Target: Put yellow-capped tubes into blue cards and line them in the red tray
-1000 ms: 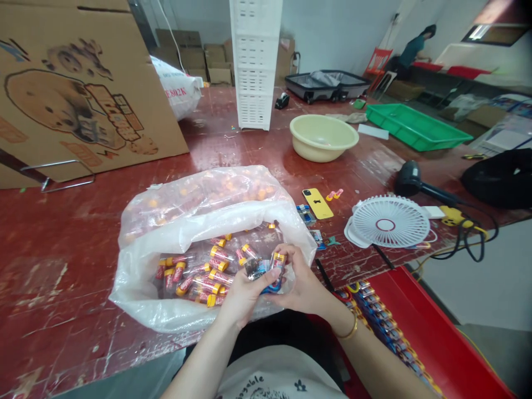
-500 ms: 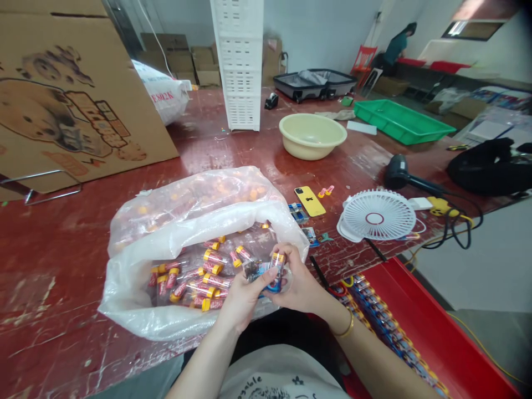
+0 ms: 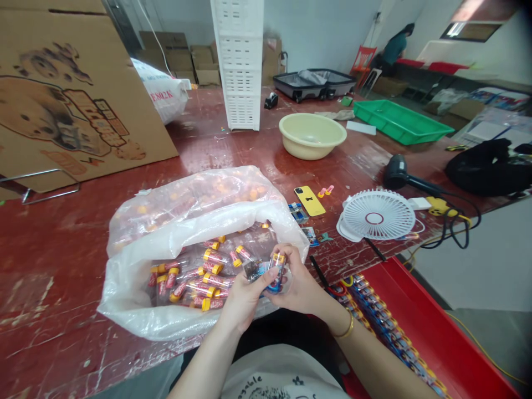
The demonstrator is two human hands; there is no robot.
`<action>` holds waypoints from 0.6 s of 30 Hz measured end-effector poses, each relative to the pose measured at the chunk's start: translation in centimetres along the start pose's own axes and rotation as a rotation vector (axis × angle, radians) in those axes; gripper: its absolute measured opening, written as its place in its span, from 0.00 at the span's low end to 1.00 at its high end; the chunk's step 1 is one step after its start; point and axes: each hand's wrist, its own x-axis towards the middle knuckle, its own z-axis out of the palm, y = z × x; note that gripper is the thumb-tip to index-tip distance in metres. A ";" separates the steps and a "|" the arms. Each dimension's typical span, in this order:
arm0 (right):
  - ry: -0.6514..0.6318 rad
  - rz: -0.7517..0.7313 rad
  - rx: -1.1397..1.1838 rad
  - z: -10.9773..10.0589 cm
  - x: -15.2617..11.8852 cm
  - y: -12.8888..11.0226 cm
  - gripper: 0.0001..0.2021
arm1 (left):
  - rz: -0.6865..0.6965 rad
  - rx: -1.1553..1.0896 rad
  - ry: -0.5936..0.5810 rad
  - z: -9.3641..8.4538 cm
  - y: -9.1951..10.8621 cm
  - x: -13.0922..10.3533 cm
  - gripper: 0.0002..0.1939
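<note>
Over the front right corner of a clear plastic bag, both my hands are closed together. My right hand wraps round a small yellow-capped tube with blue printing on its lower part. My left hand grips a dark-and-blue printed packet, its thumb pressed against the tube. How packet and tube join is hidden by the fingers. Inside the open bag lie several clear tubes with yellow caps and pink-red contents.
Right of the bag lie a yellow phone, two small pink-and-yellow pieces and a white fan. A red tray below holds rows of blue-and-yellow tubes. Behind are a cream basin, green tray and large carton.
</note>
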 end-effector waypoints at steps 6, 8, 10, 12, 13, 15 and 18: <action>0.004 0.025 0.008 0.1 -0.2 -0.1 0.34 | 0.001 -0.037 -0.010 -0.2 -0.5 0.1 0.12; 0.001 0.022 0.002 0.0 -0.2 -0.3 0.34 | -0.001 -0.037 -0.004 -0.2 -0.6 0.1 0.13; 0.003 0.003 -0.015 -0.3 -0.1 -0.4 0.34 | -0.009 -0.022 0.002 -0.1 -0.6 0.1 0.13; 0.010 -0.017 -0.038 -0.7 0.0 -0.6 0.33 | -0.007 -0.003 0.008 0.1 -0.5 0.0 0.14; 0.014 -0.020 -0.046 -0.9 0.0 -0.6 0.32 | -0.009 0.004 0.013 0.2 -0.4 0.0 0.14; 0.024 -0.008 -0.036 -1.5 -0.2 -0.7 0.31 | -0.024 -0.006 0.024 0.4 -0.2 0.0 0.17; 0.095 -0.002 -0.018 -2.4 -1.6 -0.4 0.30 | -0.063 -0.038 0.042 0.9 -0.1 0.0 0.17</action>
